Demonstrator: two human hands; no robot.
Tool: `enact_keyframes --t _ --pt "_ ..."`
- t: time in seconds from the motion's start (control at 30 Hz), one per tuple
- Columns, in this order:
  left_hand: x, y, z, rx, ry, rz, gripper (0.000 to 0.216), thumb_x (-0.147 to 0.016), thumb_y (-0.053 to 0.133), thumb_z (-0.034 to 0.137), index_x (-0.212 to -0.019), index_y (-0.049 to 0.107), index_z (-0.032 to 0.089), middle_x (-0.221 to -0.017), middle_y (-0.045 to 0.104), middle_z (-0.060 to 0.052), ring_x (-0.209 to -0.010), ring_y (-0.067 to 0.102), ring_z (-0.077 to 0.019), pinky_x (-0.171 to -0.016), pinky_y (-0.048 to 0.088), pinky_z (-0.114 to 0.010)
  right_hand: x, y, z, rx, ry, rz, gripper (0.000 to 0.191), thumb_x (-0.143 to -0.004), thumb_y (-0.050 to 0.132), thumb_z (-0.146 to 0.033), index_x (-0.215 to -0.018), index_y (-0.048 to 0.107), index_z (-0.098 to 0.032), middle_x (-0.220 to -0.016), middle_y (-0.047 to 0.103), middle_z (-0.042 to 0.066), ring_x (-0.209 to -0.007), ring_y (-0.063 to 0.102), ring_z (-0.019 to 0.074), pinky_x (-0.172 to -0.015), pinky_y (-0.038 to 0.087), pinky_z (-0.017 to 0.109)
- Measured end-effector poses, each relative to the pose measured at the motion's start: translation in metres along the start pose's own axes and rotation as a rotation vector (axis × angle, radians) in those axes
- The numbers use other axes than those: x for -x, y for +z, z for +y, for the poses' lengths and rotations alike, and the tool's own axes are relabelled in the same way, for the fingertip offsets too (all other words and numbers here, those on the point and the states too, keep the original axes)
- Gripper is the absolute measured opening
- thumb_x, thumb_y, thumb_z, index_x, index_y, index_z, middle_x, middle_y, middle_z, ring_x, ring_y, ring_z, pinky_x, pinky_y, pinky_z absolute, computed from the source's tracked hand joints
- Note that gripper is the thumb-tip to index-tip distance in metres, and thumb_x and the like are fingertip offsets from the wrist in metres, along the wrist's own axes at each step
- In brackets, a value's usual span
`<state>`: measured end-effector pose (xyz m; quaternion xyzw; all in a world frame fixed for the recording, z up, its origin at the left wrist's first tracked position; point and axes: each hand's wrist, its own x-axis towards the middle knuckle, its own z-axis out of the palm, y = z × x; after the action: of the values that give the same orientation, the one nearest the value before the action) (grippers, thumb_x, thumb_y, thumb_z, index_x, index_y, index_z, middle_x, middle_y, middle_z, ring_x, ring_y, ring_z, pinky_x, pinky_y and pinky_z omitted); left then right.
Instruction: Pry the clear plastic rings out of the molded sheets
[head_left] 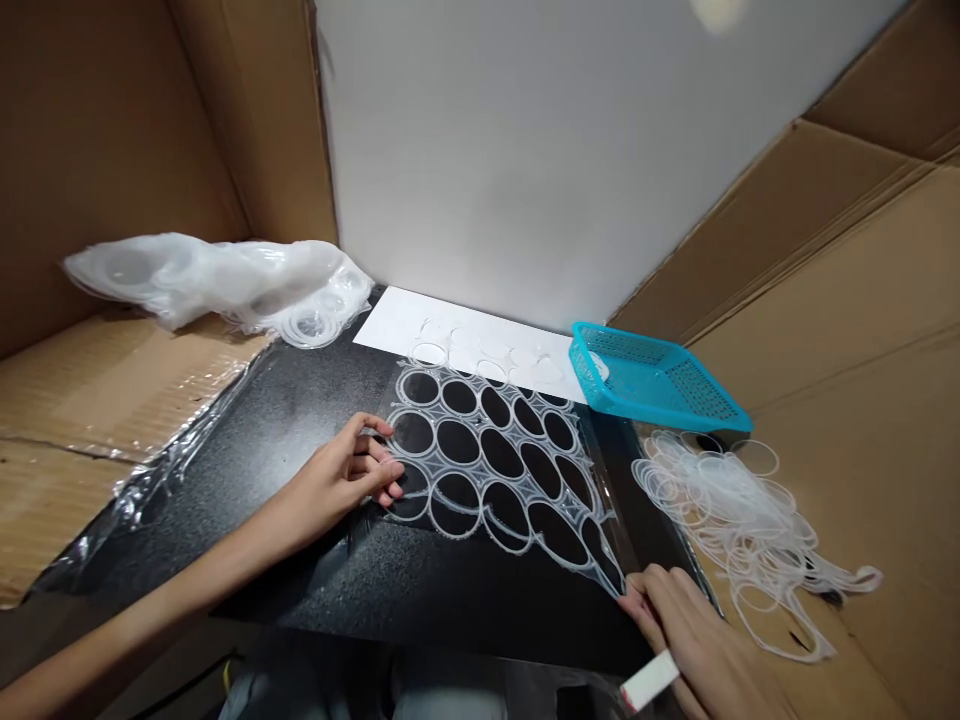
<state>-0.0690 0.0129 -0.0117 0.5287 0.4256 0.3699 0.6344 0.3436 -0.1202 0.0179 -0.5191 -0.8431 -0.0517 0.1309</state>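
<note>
A translucent sheet of joined rings (457, 460) lies spread over the black work surface, its right front corner pulled out to a point. My right hand (679, 625) pinches that corner between thumb and fingers. At the sheet's left edge, my left hand (365, 468) has its fingers curled, with the thumb over the rim of a ring; the exact grip is partly hidden. A small white block-like piece (649, 681) with a red mark shows against my right hand; how it is held there I cannot tell.
Behind the sheet lies a white panel (390, 318), partly under its back rings. A blue plastic basket (660, 408) stands at the back right. Loose translucent rings (739, 510) are heaped on the right. Stacked clear ring sheets (225, 285) rest at the left. Cardboard walls (847, 290) flank the black surface (300, 420).
</note>
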Motion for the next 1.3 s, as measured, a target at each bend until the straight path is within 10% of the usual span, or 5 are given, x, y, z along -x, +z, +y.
enact_keyframes --t 0.2,0.3,0.53,1.3 --pt "0.005 0.007 0.006 0.023 -0.021 0.075 0.05 -0.091 0.077 0.054 -0.112 0.046 0.021 -0.086 0.066 0.002 -0.077 0.078 -0.0213 -0.07 0.068 -0.037 -0.049 -0.014 -0.027 -0.138 0.144 0.19 0.054 -0.112 0.027 -0.06 -0.113 0.071 -0.028 -0.117 0.068 0.009 -0.105 0.063 0.0275 -0.086 0.052 0.037" --pt "0.008 0.01 0.007 0.019 -0.022 0.104 0.047 -0.092 0.076 0.054 -0.109 0.047 0.021 -0.085 0.065 0.003 -0.073 0.078 -0.0198 -0.067 0.069 -0.036 -0.107 -0.011 -0.059 -0.494 0.138 0.111 0.076 -0.104 0.011 -0.076 -0.116 0.07 -0.03 -0.111 0.068 0.007 -0.094 0.066 0.0234 -0.077 0.053 0.034" --pt "0.012 0.009 0.002 -0.098 -0.034 0.083 0.034 -0.101 0.066 0.052 -0.108 0.051 0.023 -0.08 0.067 0.003 -0.069 0.077 -0.0182 -0.066 0.067 -0.032 -0.214 0.025 -0.096 -0.836 0.031 -0.26 0.008 -0.107 0.063 -0.029 -0.107 0.071 -0.027 -0.107 0.071 -0.001 -0.096 0.068 0.0153 -0.085 0.051 0.028" --pt "0.018 0.017 0.011 -0.218 0.029 0.129 0.018 -0.103 0.062 0.041 -0.099 0.057 0.024 -0.072 0.069 0.004 -0.061 0.071 -0.0156 -0.061 0.057 -0.026 -0.219 0.051 -0.092 -0.908 -0.028 -0.344 0.008 -0.106 0.063 -0.028 -0.101 0.068 -0.024 -0.107 0.073 0.004 -0.101 0.071 0.0199 -0.091 0.054 0.031"
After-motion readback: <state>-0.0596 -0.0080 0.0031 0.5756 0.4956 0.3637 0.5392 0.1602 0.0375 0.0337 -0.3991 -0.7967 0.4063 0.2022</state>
